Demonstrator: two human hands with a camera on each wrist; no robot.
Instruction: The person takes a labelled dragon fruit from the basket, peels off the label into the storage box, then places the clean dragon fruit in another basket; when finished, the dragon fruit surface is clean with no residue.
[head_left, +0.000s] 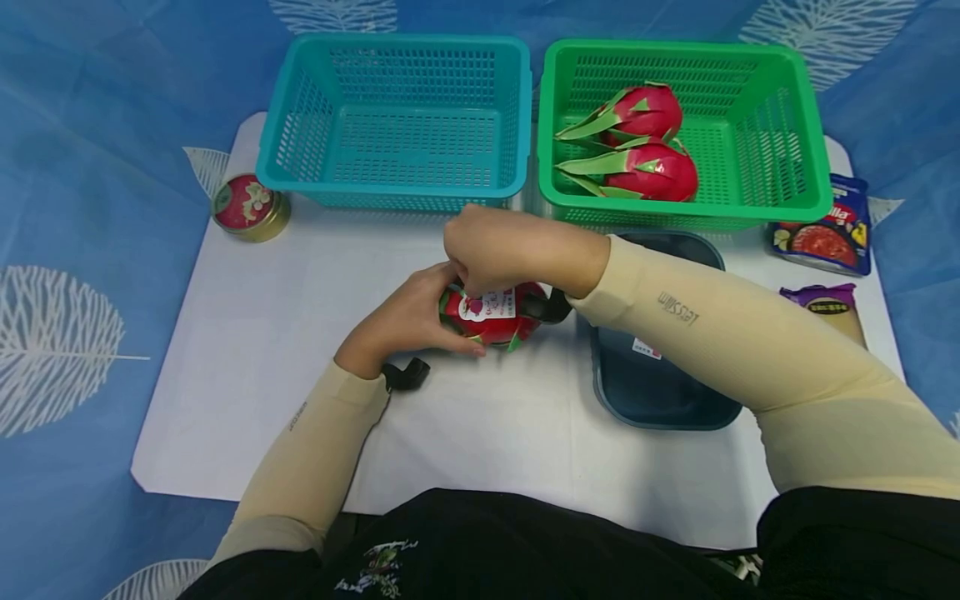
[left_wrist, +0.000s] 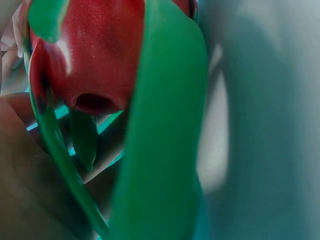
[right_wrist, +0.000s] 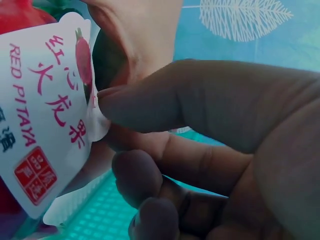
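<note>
A red dragon fruit with green scales lies on its side over the white table, with my left hand gripping it, thumb along the near side. In the left wrist view the dragon fruit shows its hollow end and long green leaves, fingers behind it. A white "RED PITAYA" label sits on the fruit. My right hand reaches over from the far side and pinches the label's edge between thumb and forefinger; that edge is lifted and curled. The right hand's other fingers are curled.
Behind stand a blue basket and a green basket, the latter with two dragon fruits. A dark tray lies partly under the right forearm. A tin is at left; a blue pouch and a purple-topped packet are at right.
</note>
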